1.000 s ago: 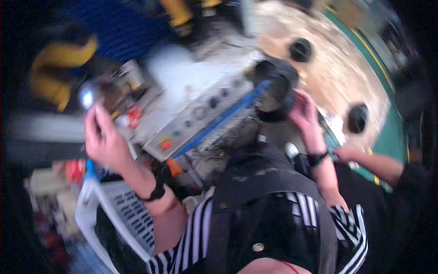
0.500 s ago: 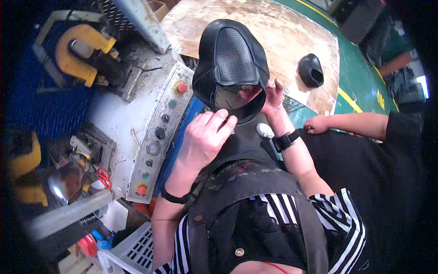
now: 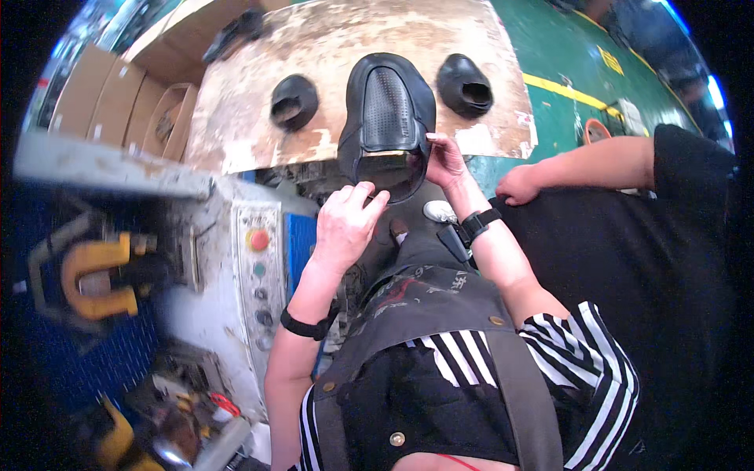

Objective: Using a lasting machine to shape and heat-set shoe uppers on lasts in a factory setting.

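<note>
Moved since the earlier frame: grey-white control panel with round buttons (image 3: 258, 217), from left of centre to further left; pale, scuffed wooden worktable (image 3: 338, 39), now across the upper centre.

Item: black leather-look shoe upper with perforated central panel (image 3: 389, 106); upper centre, opening toward the lower edge, in both hands.

Left hand (image 3: 345, 228): fingers pinching the lower-left rim of the upper.

Right hand (image 3: 446, 163): fingers grasping the right rim; some partly hidden by the upper.

Also on the worktable: two smaller hollow black rounded pieces, one left (image 3: 305, 96), one right (image 3: 455, 74) of the upper, each apart from it.

Brown cardboard boxes (image 3: 98, 94): upper left.

Yellow C-shaped machine part (image 3: 76, 279): far left.

Co-worker's bare hand (image 3: 518, 184): right of centre, fingers curled, apart from the upper.
</note>
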`<state>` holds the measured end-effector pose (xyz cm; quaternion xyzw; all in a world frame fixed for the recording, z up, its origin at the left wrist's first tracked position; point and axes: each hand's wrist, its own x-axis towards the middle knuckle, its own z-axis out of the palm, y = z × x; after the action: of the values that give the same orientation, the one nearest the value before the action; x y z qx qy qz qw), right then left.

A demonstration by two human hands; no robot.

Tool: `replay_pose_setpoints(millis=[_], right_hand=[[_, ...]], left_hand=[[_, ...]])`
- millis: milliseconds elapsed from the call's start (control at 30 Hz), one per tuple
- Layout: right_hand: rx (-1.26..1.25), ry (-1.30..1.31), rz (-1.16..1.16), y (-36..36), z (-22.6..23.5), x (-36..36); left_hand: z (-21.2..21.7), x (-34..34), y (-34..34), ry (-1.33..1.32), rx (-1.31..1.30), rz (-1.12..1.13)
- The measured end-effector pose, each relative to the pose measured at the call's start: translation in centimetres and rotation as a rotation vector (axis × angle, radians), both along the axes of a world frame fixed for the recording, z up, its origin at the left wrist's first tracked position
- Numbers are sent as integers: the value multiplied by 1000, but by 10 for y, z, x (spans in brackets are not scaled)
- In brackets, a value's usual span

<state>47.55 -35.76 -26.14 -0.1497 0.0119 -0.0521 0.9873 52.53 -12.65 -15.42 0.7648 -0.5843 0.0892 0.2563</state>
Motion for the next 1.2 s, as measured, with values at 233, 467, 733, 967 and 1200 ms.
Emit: replay_pose_setpoints(millis=[233,467,733,967,1200], right_hand=[[-89,124,-412,-81,13,-14],[-231,256,-574,-143,-2,-51],[-116,335,-655,-159,-33,-71],[188,187,-715,-192,-70,-83],[-266,487,-763,-234,-62,-31]], left_hand=[[-22,47,-110,-221,44,-206],[-8,36,-214,28,29,-282],[-35,44,-281,53,143,-397],[-53,37,-262,-1,-72,-632],[-101,56,-302,-102,-66,-485]])
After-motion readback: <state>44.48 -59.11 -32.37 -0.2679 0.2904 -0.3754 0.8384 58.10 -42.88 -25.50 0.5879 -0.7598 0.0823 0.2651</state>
